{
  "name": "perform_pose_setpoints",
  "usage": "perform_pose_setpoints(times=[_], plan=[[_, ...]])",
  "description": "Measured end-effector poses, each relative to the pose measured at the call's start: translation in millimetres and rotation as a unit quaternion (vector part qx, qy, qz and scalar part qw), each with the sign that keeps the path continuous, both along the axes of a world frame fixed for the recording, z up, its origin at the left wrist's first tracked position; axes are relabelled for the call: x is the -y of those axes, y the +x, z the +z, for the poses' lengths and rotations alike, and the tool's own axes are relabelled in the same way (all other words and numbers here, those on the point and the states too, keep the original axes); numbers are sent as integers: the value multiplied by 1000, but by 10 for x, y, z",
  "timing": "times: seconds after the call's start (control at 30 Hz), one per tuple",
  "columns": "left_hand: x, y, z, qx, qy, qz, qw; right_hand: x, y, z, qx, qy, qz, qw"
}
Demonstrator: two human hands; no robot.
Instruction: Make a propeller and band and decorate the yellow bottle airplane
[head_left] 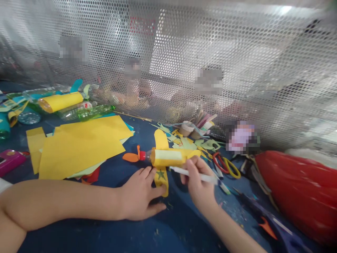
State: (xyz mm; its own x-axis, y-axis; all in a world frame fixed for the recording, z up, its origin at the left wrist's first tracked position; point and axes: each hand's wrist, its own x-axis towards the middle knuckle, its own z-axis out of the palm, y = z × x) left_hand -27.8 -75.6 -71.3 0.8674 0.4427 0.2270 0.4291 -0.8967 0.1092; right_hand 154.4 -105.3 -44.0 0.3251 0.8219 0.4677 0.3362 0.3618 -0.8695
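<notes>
A yellow paper-wrapped bottle plane [168, 157] with an orange propeller and red cap lies on the blue table [168, 228]. My left hand [142, 195] lies flat with fingers spread, pressing on the plane's near wing, which bears a green star. My right hand [197, 182] is closed in a pinch around a white pen [195, 174], whose tip points at the plane's body just above that wing.
Yellow paper sheets [79, 144] lie at the left. Plastic bottles and another yellow plane [63, 102] sit at the far left. Scissors [226, 165] and paper scraps lie right of the plane, a red bag [300, 189] at the right. A perforated metal screen [184, 52] backs the table.
</notes>
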Motion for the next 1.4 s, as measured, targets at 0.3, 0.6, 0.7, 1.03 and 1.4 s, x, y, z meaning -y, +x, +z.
perform_pose_setpoints(times=[0.3,0.6,0.7,1.03,1.4], plan=[[-21,-27,-59,15,21,11,1000,-159,605,496,-96,112,-186,971],[-129,-44,-64,64,75,10,995,-453,806,-70,-109,2,-141,984],[-177,-28,-6,72,103,-8,992,-489,795,-102,-119,-13,-138,983],[-494,583,274,103,134,-78,983,-485,632,-121,-148,-49,-97,983],[-749,791,65,169,139,-23,975,-474,615,-174,-159,-52,-101,981]])
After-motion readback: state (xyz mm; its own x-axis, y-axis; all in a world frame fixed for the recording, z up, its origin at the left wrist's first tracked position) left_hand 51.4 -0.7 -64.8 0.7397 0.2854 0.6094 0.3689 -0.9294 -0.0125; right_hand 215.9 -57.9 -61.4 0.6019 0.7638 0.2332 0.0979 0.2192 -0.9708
